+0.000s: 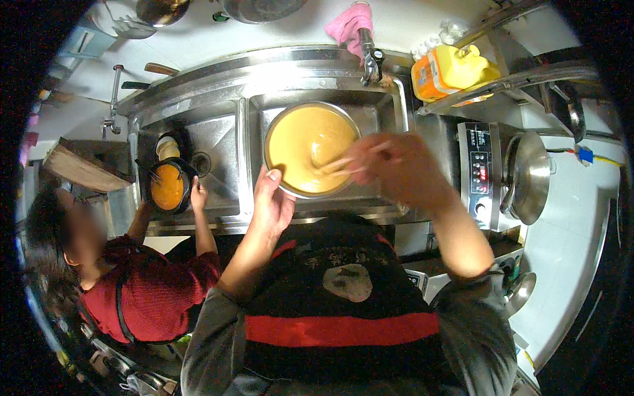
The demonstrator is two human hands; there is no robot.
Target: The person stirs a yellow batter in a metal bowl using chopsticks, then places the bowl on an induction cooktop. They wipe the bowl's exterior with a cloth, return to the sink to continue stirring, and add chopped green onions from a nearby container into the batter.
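Note:
A round metal bowl (268, 171) of smooth yellow liquid (297, 138), which looks like batter or beaten egg, is held over the right basin of a steel sink. My left hand (273, 198) grips its near-left rim, thumb on top. Blurred by motion, my right hand (391, 166) holds pale chopsticks (342, 162) at the bowl's right side. Their tips dip into the liquid, where swirl marks show. My right fingers are too blurred to make out singly.
At my left a person in a red top (153, 292) holds a black pot (185, 190) of orange contents over the left basin (218, 133). A faucet (370, 64) with a pink cloth (346, 27) stands behind. Rightward are a yellow jug (455, 69) and a cooker panel (479, 173) beside a metal pan (532, 178).

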